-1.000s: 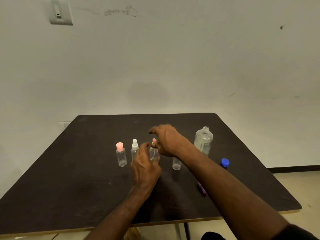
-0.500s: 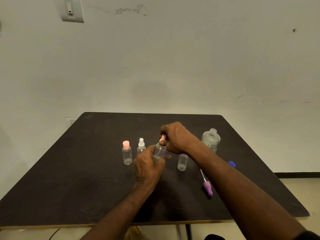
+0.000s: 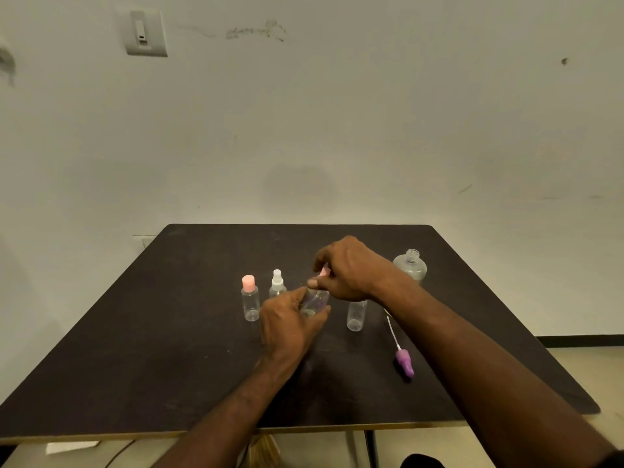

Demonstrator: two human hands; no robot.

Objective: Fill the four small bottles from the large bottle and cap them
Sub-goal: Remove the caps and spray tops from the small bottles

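Small bottle (image 3: 314, 302) now tilted, left hand (image 3: 287, 324) gripping it, right hand (image 3: 347, 270) pinching pink cap (image 3: 324, 272)

The bench (image 3: 169, 332) at lower centre has a dark, matt top with faint scuffs and a pale wood-coloured front edge. The small bottles (image 3: 250, 304) are clear, glossy plastic; one cap (image 3: 248, 283) is smooth pink plastic. The large bottle (image 3: 410, 266) looks like cloudy clear plastic. The purple sprayer (image 3: 404, 362) is matt plastic. The wall (image 3: 337, 113) is matt, stained paint.

Dark table (image 3: 135, 366) bare left of pink-capped bottle (image 3: 250, 300).
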